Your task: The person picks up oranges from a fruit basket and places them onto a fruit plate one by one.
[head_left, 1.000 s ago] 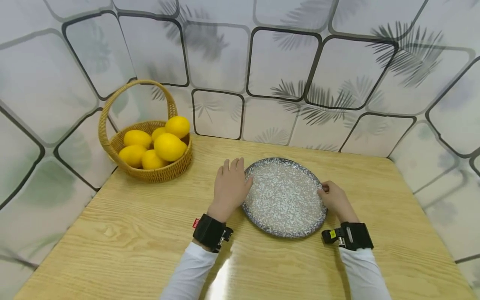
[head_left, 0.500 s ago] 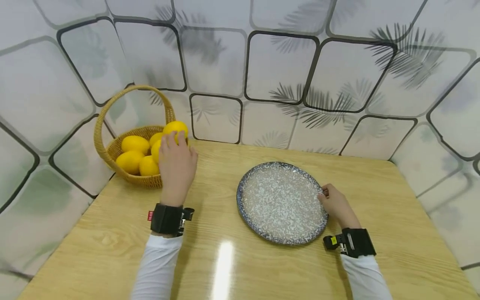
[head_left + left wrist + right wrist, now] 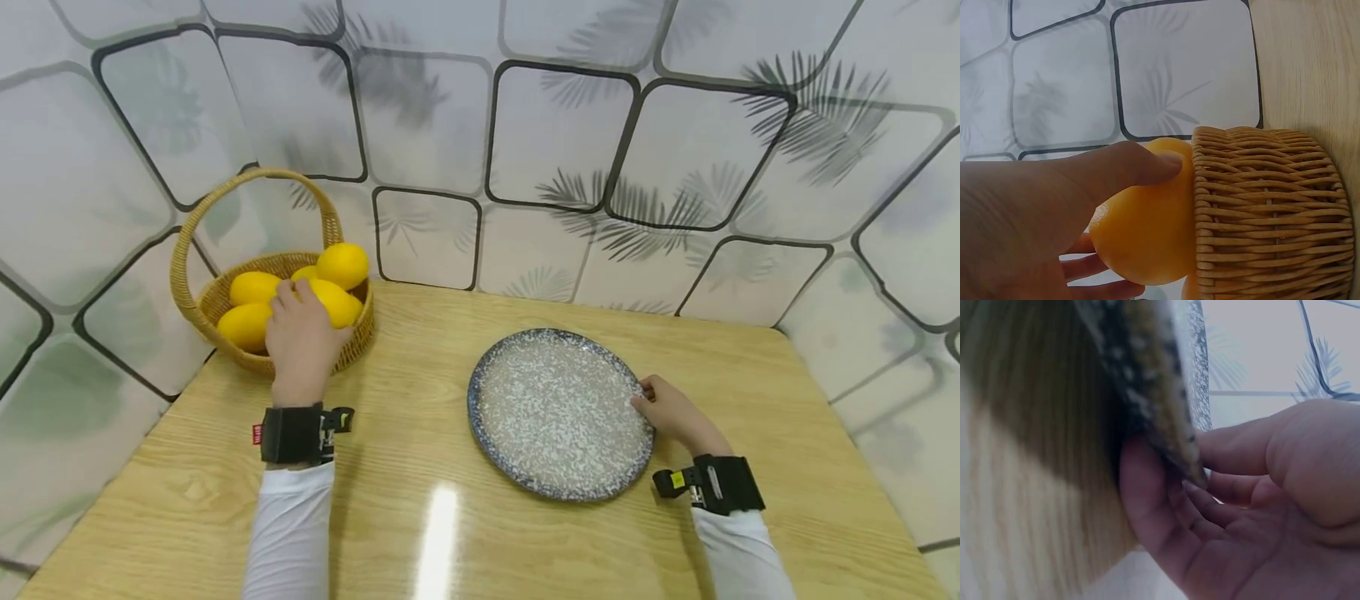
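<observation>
A wicker basket (image 3: 360,333) with a tall arched handle stands at the left, holding several yellow lemons. My left hand (image 3: 303,342) reaches over its front rim and holds one lemon (image 3: 1147,231). In the left wrist view the thumb lies on the near side of that lemon and the fingers curl behind it, partly hidden. Another lemon (image 3: 343,266) rests on top at the basket's right side. My right hand (image 3: 678,414) pinches the right rim of a round speckled grey plate (image 3: 562,417), thumb above and fingers beneath, as the right wrist view shows.
Both basket and plate stand on a light wooden table (image 3: 405,400). A patterned wall covering (image 3: 427,237) rises behind and along both sides, close behind the basket. A stretch of table lies between basket and plate.
My left hand has moved left from beside the plate to the basket and taken hold of a lemon. My right hand keeps its grip on the plate's rim.
</observation>
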Demonstrator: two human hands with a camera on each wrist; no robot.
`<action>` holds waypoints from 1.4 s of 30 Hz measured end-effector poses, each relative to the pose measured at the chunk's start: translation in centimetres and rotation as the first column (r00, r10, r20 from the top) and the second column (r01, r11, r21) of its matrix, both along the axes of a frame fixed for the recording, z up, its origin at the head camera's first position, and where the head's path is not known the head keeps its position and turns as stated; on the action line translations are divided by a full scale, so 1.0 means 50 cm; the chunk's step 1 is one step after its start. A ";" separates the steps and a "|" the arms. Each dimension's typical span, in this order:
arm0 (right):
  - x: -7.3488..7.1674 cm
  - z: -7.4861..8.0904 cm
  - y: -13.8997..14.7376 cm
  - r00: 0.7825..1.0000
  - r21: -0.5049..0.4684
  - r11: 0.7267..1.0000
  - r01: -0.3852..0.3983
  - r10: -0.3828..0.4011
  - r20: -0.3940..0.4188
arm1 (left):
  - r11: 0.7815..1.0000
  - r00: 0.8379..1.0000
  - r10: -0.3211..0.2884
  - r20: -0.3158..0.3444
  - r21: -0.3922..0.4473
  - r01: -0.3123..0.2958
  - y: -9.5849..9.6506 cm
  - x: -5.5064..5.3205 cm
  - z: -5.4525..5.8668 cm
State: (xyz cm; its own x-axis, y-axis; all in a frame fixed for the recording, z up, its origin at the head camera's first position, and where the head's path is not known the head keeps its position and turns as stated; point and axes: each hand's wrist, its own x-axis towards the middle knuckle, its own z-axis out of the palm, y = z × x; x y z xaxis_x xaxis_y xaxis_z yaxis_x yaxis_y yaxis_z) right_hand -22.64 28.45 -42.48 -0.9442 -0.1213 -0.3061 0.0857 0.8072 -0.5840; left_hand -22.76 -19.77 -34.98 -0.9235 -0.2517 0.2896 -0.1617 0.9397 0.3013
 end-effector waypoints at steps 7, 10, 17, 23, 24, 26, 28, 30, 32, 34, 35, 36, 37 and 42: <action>-0.001 -0.004 0.008 1.000 -0.010 1.000 -0.014 0.014 0.009 | 0.999 0.999 -0.009 0.039 0.045 0.007 -0.007 -0.004 -0.001; -0.004 -0.004 0.005 1.000 -0.012 1.000 -0.017 0.017 0.007 | 0.998 0.999 -0.013 0.041 0.057 0.011 -0.012 -0.004 -0.002; -0.007 0.000 0.005 1.000 -0.018 1.000 -0.015 0.015 -0.005 | 0.998 1.000 -0.009 -0.021 0.061 0.011 -0.017 -0.010 -0.005; -0.003 -0.002 0.005 1.000 -0.029 1.000 -0.010 0.010 -0.007 | 0.995 0.999 0.027 -0.037 0.099 -0.023 -0.012 -0.008 -0.007; -0.002 -0.003 0.004 1.000 -0.032 0.999 -0.010 0.010 -0.011 | 0.994 0.999 0.037 -0.029 0.107 -0.034 -0.011 -0.008 -0.008; -0.001 -0.004 0.004 1.000 -0.043 0.999 -0.004 0.004 -0.010 | 0.991 0.998 0.053 -0.015 0.122 -0.051 -0.010 -0.010 -0.008; -0.001 -0.005 0.003 1.000 -0.050 0.999 0.001 -0.001 -0.009 | 0.989 0.998 0.059 -0.004 0.139 -0.058 -0.008 -0.012 -0.008; -0.002 -0.006 0.003 1.000 -0.054 0.999 0.004 -0.004 -0.006 | 0.988 0.998 0.057 -0.005 0.147 -0.056 -0.007 -0.013 -0.008; -0.003 -0.006 0.003 1.000 -0.053 0.999 0.004 -0.004 -0.008 | 0.987 0.998 0.057 -0.016 0.154 -0.054 -0.003 -0.014 -0.007; -0.003 -0.007 0.004 1.000 -0.054 0.999 0.003 -0.003 -0.010 | 0.985 0.997 0.066 -0.043 0.161 -0.058 0.003 -0.016 -0.008; -0.003 -0.008 0.004 1.000 -0.054 0.999 0.001 -0.002 -0.011 | 0.984 0.996 0.073 -0.054 0.167 -0.063 0.007 -0.017 -0.008; -0.004 -0.009 0.004 1.000 -0.053 0.999 0.000 -0.001 -0.012 | 0.982 0.994 0.080 -0.069 0.177 -0.067 0.010 -0.018 -0.007; -0.004 -0.009 0.005 1.000 -0.053 0.999 0.000 0.000 -0.012 | 0.980 0.993 0.087 -0.082 0.186 -0.071 0.014 -0.019 -0.007; -0.005 -0.009 0.005 1.000 -0.049 0.999 -0.007 0.006 -0.010 | 0.967 0.993 0.071 -0.099 0.250 -0.044 0.029 -0.019 -0.004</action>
State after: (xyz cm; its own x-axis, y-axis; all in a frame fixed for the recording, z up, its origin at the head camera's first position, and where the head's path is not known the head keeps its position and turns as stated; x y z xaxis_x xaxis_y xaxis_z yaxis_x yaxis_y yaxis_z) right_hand -22.90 28.69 -42.94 -0.9463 -0.1420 -0.2906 0.0749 0.7778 -0.6240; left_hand -23.73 -18.30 -35.16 -0.8727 -0.3795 0.3072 -0.1679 0.8241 0.5410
